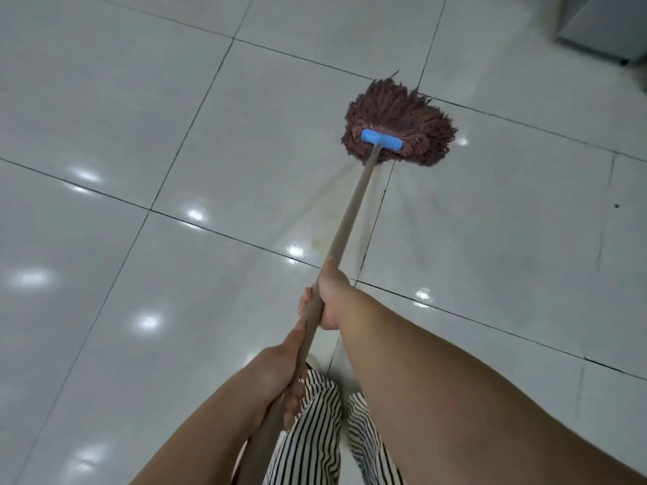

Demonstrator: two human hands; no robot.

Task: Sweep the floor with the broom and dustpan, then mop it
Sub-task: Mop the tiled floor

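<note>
Two hands, right [332,295] ahead of left [280,376], grip the mop [399,124] handle; mopping under way, with dry floor [105,99] likely next.

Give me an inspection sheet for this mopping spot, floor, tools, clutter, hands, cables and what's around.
Surface: glossy pale tiled floor with dark grout lines; faint yellowish streaks beside the mop handle.
Job's things: mop head, reddish-brown strands spread flat on the tiles under a blue clamp; wooden handle slants back to the person. Broom and dustpan: nothing seen.
Clutter: one small dark speck on the tiles at right.
Hands: right hand grips the handle further down; left hand grips it nearer the body.
Cables: nothing seen.
Surroundings: grey cabinet or appliance base at top right; striped trousers below.
</note>
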